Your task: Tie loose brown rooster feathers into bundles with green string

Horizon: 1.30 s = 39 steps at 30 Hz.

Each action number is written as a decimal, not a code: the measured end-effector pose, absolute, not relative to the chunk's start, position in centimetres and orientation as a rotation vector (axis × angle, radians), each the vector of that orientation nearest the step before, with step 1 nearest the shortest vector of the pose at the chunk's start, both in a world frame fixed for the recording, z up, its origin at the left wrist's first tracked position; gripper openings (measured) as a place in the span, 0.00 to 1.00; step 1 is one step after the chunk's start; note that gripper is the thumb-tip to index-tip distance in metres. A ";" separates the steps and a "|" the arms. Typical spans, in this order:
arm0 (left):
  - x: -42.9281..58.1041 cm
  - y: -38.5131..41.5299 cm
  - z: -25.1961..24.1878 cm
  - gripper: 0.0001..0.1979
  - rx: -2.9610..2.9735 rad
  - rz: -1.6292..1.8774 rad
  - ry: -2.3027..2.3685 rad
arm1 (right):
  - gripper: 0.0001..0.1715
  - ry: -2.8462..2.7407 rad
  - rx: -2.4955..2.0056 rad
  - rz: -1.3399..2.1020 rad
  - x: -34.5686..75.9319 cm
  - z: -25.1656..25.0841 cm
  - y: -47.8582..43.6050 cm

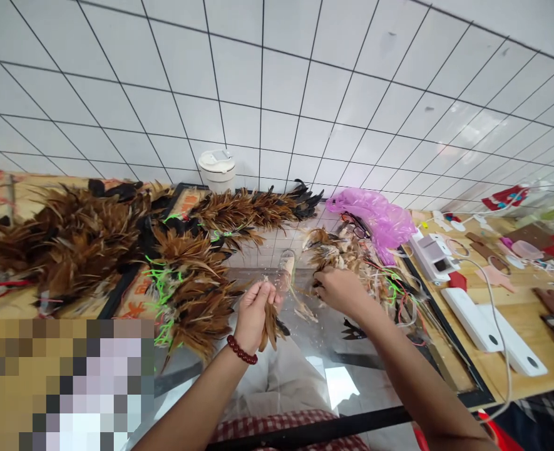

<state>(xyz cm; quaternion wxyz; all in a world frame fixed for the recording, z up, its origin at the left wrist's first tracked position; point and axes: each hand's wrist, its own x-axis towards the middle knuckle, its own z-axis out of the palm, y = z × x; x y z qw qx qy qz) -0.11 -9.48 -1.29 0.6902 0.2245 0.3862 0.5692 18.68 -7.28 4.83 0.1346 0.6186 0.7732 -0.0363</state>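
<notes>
Fingers of the left hand (252, 308): thumb and forefinger pinched together on a small tuft (270, 331) of brown feathers, which hangs, dark tip lowest, above the near part of the clear panel (253, 254). Fingers of the right hand (345, 289): curled in at the near edge of the loose pile (335, 247); tips hidden, cannot tell whether they grip anything.

Surroundings, by size. White tiled wall (239, 88) behind. Wooden table (533, 300) to both sides; the panel, dark-framed, between, with the person's legs visible through it. Large heap (79, 238) of brown and black feathers at far left. Thick bundle (196, 291), same colours, left of the left hand, bright green ties (161, 300) along its left side. Longer row (258, 210) of feathers across the back, darkest at its right end. Pile: paler, mixed feathers, front right. Purple bag (380, 216) just behind it. Two white bars (516, 344) overlapping on the wood, farther right; white charger (429, 255) behind them. White lidded tub (217, 174) at the wall. Dark-rimmed glasses (362, 227) between pile and bag. Red-brown bead bracelet (241, 349) on the left wrist.
</notes>
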 end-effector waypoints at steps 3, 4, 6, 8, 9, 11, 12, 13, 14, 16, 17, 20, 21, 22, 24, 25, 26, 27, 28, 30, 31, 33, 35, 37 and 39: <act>-0.1 -9.5 -1.3 0.20 0.525 1.270 0.864 | 0.18 2.338 1.896 0.004 19.2 6.9 -5.8; -0.1 -9.5 -1.4 0.19 0.537 1.274 0.864 | 0.19 2.379 1.910 0.077 19.2 7.2 -4.5; -0.1 -9.5 -1.6 0.19 0.551 1.283 0.861 | 0.19 2.427 1.904 0.183 19.0 7.0 -1.4; -0.3 -9.5 -1.8 0.18 0.558 1.289 0.857 | 0.21 2.446 1.852 0.224 18.8 6.2 1.4; -0.3 -9.5 -1.9 0.18 0.562 1.290 0.855 | 0.22 2.455 1.793 0.214 18.7 5.8 2.6; -0.4 -9.4 -2.0 0.19 0.566 1.294 0.846 | 0.19 2.459 1.724 0.191 18.9 5.1 3.8; -0.4 -9.4 -2.0 0.19 0.564 1.296 0.840 | 0.18 2.467 1.726 0.184 19.1 5.0 3.9; -0.4 -9.4 -1.9 0.19 0.559 1.295 0.832 | 0.17 2.486 1.756 0.181 19.3 5.0 3.6; -0.4 -9.3 -1.9 0.20 0.552 1.291 0.825 | 0.16 2.519 1.807 0.174 19.5 5.1 3.0; -0.3 -9.4 -1.7 0.20 0.534 1.284 0.819 | 0.15 2.635 1.949 0.097 19.7 5.3 1.1; -0.3 -9.4 -1.5 0.21 0.523 1.281 0.822 | 0.14 2.710 2.034 -0.007 19.6 5.4 -0.2; -0.1 -9.6 -1.2 0.20 0.482 1.266 0.862 | 0.14 2.817 2.364 -0.768 18.1 4.7 -4.2; 0.0 -9.6 -1.1 0.20 0.475 1.264 0.880 | 0.15 2.750 2.443 -1.146 17.3 4.3 -5.4; 0.0 -9.7 -1.0 0.19 0.474 1.264 0.898 | 0.17 2.653 2.449 -1.510 16.4 3.8 -6.4; 0.1 -9.8 -0.9 0.19 0.493 1.275 0.928 | 0.18 2.474 2.370 -2.070 14.9 2.7 -7.9; 0.1 -9.8 -0.9 0.18 0.505 1.281 0.939 | 0.18 2.408 2.338 -2.229 14.2 2.2 -8.4; 0.1 -9.8 -0.9 0.19 0.511 1.287 0.951 | 0.18 2.367 2.316 -2.327 13.7 1.9 -8.7; 0.0 -9.8 -0.9 0.19 0.507 1.295 0.964 | 0.18 2.346 2.308 -2.375 13.4 1.6 -8.9; 0.0 -9.8 -0.9 0.19 0.492 1.303 0.979 | 0.18 2.337 2.300 -2.395 13.1 1.5 -9.0; -0.1 -9.8 -0.9 0.19 0.456 1.325 1.016 | 0.17 2.314 2.278 -2.411 12.9 1.5 -9.1; -0.2 -9.8 -1.0 0.19 0.447 1.337 1.033 | 0.17 2.288 2.268 -2.421 12.8 1.5 -9.0; -0.2 -9.8 -1.2 0.19 0.463 1.347 1.050 | 0.17 2.221 2.250 -2.443 12.5 1.6 -8.9; -0.2 -9.9 -1.6 0.17 0.521 1.340 1.039 | 0.19 2.160 2.260 -2.446 12.1 1.5 -8.8; -0.1 -10.0 -1.9 0.17 0.583 1.329 1.019 | 0.20 2.142 2.297 -2.414 11.6 1.2 -8.8; 0.0 -10.0 -2.1 0.16 0.602 1.335 1.004 | 0.21 2.177 2.323 -2.350 11.4 1.0 -8.9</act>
